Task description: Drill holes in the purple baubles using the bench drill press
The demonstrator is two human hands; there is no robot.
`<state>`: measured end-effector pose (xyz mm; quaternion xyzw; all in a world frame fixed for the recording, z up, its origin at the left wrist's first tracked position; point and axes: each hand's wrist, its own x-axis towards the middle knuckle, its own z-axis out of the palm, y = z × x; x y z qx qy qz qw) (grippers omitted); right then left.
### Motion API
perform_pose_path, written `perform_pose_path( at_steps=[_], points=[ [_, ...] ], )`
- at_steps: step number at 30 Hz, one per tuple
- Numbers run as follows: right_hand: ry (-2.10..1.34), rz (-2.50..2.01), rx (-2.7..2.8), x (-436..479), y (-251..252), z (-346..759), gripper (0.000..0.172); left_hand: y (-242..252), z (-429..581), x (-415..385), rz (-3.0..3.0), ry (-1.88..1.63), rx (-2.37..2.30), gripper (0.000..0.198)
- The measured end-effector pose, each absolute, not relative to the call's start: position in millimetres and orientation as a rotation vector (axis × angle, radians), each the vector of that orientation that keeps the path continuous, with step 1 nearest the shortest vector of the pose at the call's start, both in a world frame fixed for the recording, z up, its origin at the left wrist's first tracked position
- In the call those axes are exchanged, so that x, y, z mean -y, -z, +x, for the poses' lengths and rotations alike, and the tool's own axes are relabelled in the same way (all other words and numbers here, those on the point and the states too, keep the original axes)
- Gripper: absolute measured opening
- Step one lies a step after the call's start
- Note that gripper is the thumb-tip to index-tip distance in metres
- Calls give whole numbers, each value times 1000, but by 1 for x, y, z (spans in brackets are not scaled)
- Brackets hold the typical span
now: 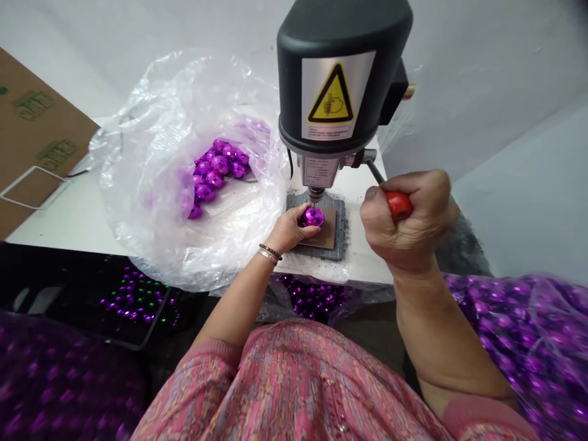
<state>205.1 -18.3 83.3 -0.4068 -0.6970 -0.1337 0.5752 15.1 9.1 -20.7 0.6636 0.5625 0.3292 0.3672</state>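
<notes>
My left hand (pixel 294 228) grips a shiny purple faceted ball (pixel 315 217) between thumb and fingers. The ball rests on a brown board (pixel 327 229) over the grey base plate (pixel 340 245) of a drill press (pixel 294 92). Right above the ball is the drill chuck (pixel 315 193); whether the bit touches the ball I cannot tell. My right hand (pixel 413 223) is wrapped round the red knob (pixel 399 206) of the press's feed lever (pixel 374 170), to the right of the machine.
Left of the press, an opened clear plastic bag (pixel 133 153) holds several purple balls (pixel 220 164). A cardboard box (pixel 41 122) stands at the far left. Bagged purple balls (pixel 528 331) fill the lower right. More balls (pixel 312 297) lie below the white table's (pixel 68 229) front edge.
</notes>
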Motion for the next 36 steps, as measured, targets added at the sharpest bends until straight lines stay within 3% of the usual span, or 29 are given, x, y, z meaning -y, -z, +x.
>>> perform_pose_path(
  at_steps=[6,19,23,29,36],
  points=[
    [543,-929,1582,18,-71,202,6,22,16,-9,1713,-854,-1438,59],
    [407,-786,1535,14,-48,191,7,20,14,-10,1748,-834,-1414,62],
    [363,-835,1453,11,-71,187,6,16,15,-9,1703,-785,-1462,69],
    [141,-1060,1427,-9,-127,192,19,16,12,4,1664,-840,-1413,68],
    [87,-1096,1453,-9,-126,196,23,-3,-23,40,1813,-730,-1026,70]
  ],
)
